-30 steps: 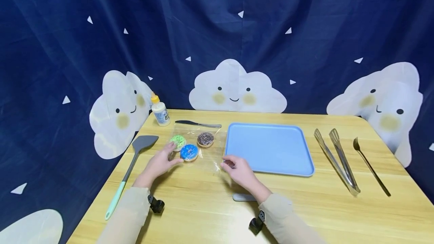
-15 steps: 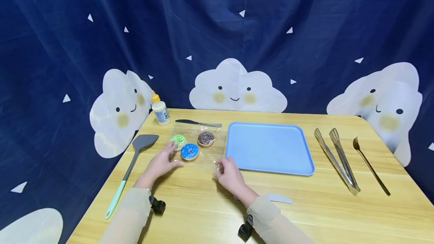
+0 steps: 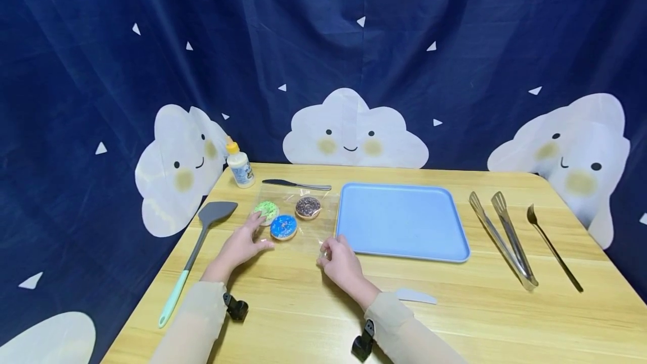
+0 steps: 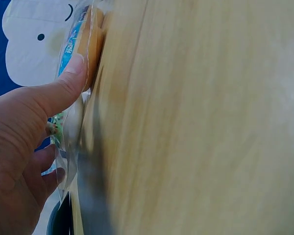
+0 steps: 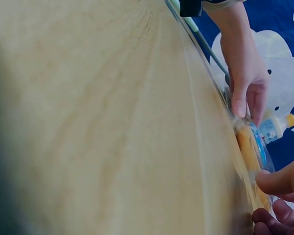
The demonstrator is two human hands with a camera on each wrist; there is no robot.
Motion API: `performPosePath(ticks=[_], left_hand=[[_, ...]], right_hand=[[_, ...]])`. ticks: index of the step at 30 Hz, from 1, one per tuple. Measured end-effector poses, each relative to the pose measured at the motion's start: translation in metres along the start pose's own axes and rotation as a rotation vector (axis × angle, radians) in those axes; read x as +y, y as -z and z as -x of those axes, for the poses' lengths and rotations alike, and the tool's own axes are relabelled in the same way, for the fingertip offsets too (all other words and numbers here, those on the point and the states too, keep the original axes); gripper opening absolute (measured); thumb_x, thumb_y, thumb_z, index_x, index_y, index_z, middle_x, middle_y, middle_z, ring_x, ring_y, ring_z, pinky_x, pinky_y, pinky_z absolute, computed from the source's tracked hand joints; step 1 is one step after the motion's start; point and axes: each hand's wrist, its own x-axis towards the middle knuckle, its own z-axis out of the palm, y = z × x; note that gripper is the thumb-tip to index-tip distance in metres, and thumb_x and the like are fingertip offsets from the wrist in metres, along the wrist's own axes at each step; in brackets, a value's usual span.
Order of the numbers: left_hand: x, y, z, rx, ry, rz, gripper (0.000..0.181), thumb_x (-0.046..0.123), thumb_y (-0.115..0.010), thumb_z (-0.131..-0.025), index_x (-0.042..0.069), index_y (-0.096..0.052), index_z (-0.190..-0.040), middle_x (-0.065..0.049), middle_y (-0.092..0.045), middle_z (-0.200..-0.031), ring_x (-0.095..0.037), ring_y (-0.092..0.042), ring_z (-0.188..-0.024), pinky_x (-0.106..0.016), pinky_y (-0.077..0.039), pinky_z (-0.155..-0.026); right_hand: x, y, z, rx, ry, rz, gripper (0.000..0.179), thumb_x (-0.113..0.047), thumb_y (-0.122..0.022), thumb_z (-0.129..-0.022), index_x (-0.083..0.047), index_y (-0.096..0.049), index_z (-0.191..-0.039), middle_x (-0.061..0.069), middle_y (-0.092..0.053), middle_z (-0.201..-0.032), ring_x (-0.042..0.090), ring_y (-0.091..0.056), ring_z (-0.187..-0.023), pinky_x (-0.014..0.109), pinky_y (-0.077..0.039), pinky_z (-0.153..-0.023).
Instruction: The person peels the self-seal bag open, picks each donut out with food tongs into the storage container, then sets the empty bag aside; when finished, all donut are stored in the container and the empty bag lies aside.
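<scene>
Along the surface's (image 3: 298,324) left edge lies your spatula (image 3: 195,250). Your left hand (image 3: 241,244), fingers spread wide, touches the clear bag (image 3: 319,227) holding three donuts (image 3: 283,227), toward the far-left corner. Your right hand (image 3: 342,265) is at its near-right corner, fingers bent; whether they pinch it, I can't tell.

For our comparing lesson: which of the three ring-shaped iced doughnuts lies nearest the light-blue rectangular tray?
The dark-brown sprinkled doughnut; the blue-iced doughnut and green-iced doughnut both lie farther left of the light-blue rectangular tray.
</scene>
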Motion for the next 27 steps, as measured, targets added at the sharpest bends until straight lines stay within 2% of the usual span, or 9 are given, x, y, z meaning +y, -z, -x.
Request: performPosePath(ticks=[6,10,17,27], left_hand=[[-0.001,-0.001,0.002,0.0,0.001,0.021,0.087,0.042,-0.076,-0.072,0.002,-0.038,-0.14,-0.019,-0.024,-0.149,-0.041,-0.032,-0.129,-0.054,-0.029,-0.103],[-0.001,-0.001,0.002,0.004,-0.005,0.024,0.086,0.041,-0.076,-0.073,0.002,-0.038,-0.14,-0.02,-0.025,-0.148,-0.041,-0.033,-0.128,-0.055,-0.03,-0.103],[-0.002,-0.003,0.003,0.006,-0.017,0.02,0.085,0.04,-0.076,-0.074,0.002,-0.038,-0.14,-0.018,-0.024,-0.149,-0.041,-0.036,-0.126,-0.053,-0.031,-0.102],[-0.011,-0.006,0.008,-0.04,-0.061,-0.037,0.082,0.045,-0.064,-0.084,0.006,-0.027,-0.146,-0.016,-0.015,-0.152,-0.038,-0.02,-0.135,-0.058,-0.022,-0.105]], right_hand=[[-0.001,-0.001,0.0,-0.006,-0.004,0.03,0.017,-0.004,-0.071,-0.074,-0.013,-0.059,-0.082,-0.004,-0.042,-0.078,0.012,-0.045,-0.067,0.024,-0.04,-0.053],[-0.001,-0.001,0.0,-0.001,-0.02,0.018,0.013,-0.007,-0.07,-0.075,-0.013,-0.059,-0.079,-0.004,-0.045,-0.08,0.012,-0.048,-0.069,0.025,-0.043,-0.056],[0.001,-0.002,-0.001,0.03,-0.001,0.024,0.008,-0.008,-0.067,-0.078,-0.013,-0.061,-0.075,-0.003,-0.048,-0.08,0.013,-0.049,-0.07,0.026,-0.044,-0.057],[0.0,0.002,-0.001,0.092,-0.028,-0.135,0.008,-0.004,-0.062,-0.082,-0.009,-0.058,-0.076,-0.001,-0.049,-0.078,0.012,-0.047,-0.07,0.023,-0.045,-0.06]])
